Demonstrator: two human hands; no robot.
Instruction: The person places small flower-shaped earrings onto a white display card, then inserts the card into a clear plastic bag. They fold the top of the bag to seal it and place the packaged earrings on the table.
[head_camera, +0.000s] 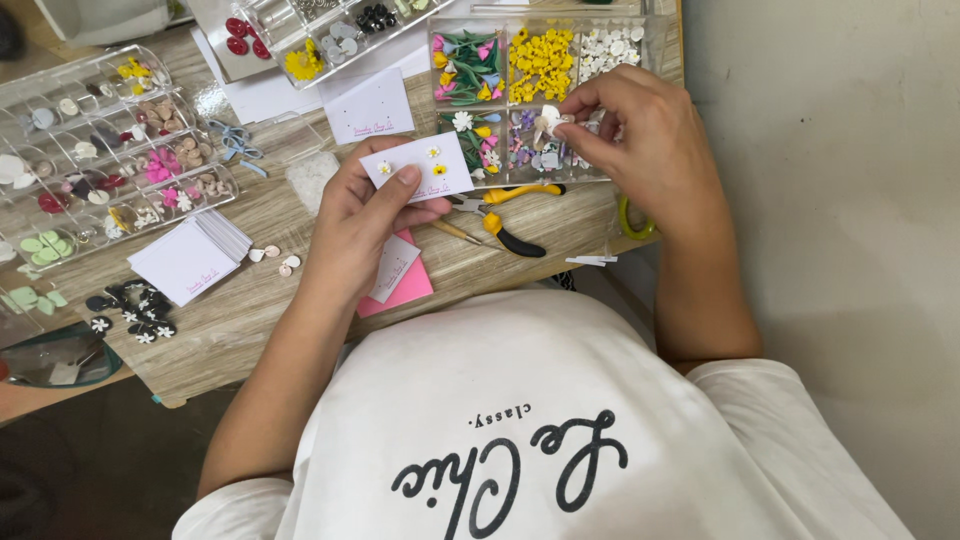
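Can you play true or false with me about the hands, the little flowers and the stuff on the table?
1. The left hand holds a small white card with tiny flowers pinned on it. True.
2. The right hand is picking up the pliers. False: its fingertips pinch a small pale piece over the clear compartment box; the pliers lie untouched on the table.
3. One compartment of that box is full of yellow flowers. True.
4. The stack of white cards lies on the pink paper. False: the stack sits apart, further left on the table.
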